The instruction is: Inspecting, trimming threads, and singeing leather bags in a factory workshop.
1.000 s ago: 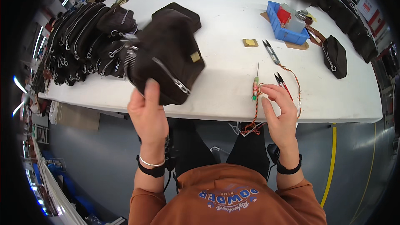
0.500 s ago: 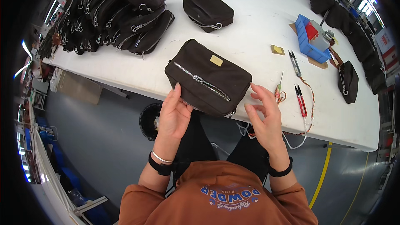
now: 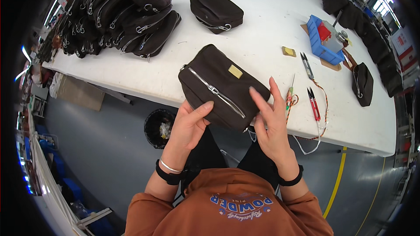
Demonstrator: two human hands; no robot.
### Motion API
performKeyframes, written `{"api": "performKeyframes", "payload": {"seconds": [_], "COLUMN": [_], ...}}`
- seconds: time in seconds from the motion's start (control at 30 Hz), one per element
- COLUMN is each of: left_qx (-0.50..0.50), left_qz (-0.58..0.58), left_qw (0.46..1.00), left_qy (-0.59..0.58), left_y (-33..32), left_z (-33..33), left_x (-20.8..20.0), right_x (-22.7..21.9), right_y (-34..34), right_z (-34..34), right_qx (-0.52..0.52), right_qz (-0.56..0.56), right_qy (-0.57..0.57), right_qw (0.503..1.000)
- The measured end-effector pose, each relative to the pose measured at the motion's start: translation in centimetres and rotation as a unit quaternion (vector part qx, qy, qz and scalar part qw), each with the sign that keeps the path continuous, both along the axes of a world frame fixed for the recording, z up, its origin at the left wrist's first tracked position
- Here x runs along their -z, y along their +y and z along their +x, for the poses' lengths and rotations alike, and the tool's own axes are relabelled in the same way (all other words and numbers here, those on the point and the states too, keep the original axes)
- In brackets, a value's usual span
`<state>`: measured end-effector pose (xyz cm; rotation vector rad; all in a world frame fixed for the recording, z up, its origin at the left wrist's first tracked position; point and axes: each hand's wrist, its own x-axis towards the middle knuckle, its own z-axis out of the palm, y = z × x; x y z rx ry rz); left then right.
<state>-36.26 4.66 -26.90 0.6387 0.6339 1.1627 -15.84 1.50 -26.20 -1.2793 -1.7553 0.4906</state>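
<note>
A dark brown zip pouch (image 3: 221, 85) with a small tan label lies over the near edge of the white table (image 3: 262, 30). My left hand (image 3: 189, 124) grips its near left end, thumb on the front by the silver zipper. My right hand (image 3: 270, 116) has its fingers spread against the pouch's right end. On the table just right of that hand lie a small awl (image 3: 290, 91) and red-handled snips (image 3: 313, 98) on an orange cord.
A pile of several matching dark pouches (image 3: 118, 13) fills the table's far left, and one single pouch (image 3: 216, 11) stands further back. A blue tray (image 3: 323, 39), another pair of snips (image 3: 306, 64) and more dark bags (image 3: 362, 83) are at the right. A black bin (image 3: 159, 126) stands under the table.
The pouch has come down from being held up at the left and now lies at the table's near edge in front of me. My right hand left the tools and went onto the pouch.
</note>
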Motion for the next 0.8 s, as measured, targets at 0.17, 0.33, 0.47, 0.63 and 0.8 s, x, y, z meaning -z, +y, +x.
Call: {"api": "performKeyframes", "payload": {"seconds": [0.17, 0.33, 0.47, 0.63, 0.8], "left_qx": [0.085, 0.093, 0.063, -0.024, -0.014], "left_qz": [-0.005, -0.035, -0.039, -0.06, -0.046], "left_qw": [0.996, 0.995, 0.997, 0.998, 0.998], "left_qy": [0.025, 0.002, -0.026, -0.028, 0.041], "left_y": [-2.4, -3.3, -2.5, 1.3, 3.1], "left_z": [-1.1, -1.7, -1.0, -0.3, 0.2], "left_x": [0.6, 1.5, 0.5, -1.2, -1.1], "right_x": [0.2, -0.4, -0.9, -0.2, -0.5], "right_y": [-1.0, -1.3, -0.6, 0.7, 1.9], "right_z": [2.4, 2.7, 1.2, -0.3, -0.2], "right_qx": [-0.046, -0.125, -0.114, -0.056, -0.052], "right_qz": [0.032, -0.036, -0.056, -0.133, -0.172], "right_qy": [-0.095, 0.13, 0.154, 0.148, 0.196], "right_qw": [0.994, 0.983, 0.98, 0.978, 0.964]}}
